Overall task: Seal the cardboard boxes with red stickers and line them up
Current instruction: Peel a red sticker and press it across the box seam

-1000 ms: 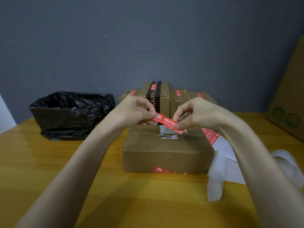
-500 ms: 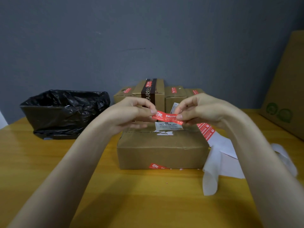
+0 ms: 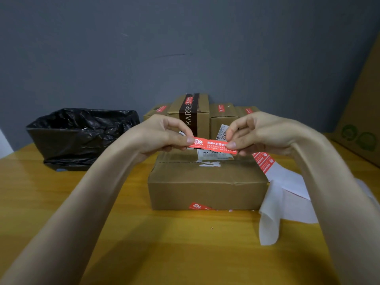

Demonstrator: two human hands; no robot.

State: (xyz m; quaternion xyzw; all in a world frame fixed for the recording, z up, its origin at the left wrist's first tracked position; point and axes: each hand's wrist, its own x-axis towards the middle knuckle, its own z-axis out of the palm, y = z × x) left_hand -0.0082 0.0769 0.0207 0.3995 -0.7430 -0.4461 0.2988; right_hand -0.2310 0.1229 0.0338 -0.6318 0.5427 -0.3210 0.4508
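Note:
A flat cardboard box lies on the yellow table in front of me, its top seam showing a torn white label. Above its far edge I hold a red sticker stretched level between both hands. My left hand pinches its left end and my right hand pinches its right end. The sticker hangs clear of the box top. Another red sticker is stuck at the bottom of the box's front face. Behind stand several sealed boxes in a row, each bearing a red sticker.
A sheet of red stickers with white backing paper lies right of the box. A black-bagged bin stands at the back left. A large cardboard panel leans at the far right. The grey wall is close behind.
The sticker has been raised a little and levelled out between my hands. The view has shifted slightly, otherwise the boxes stayed where they were.

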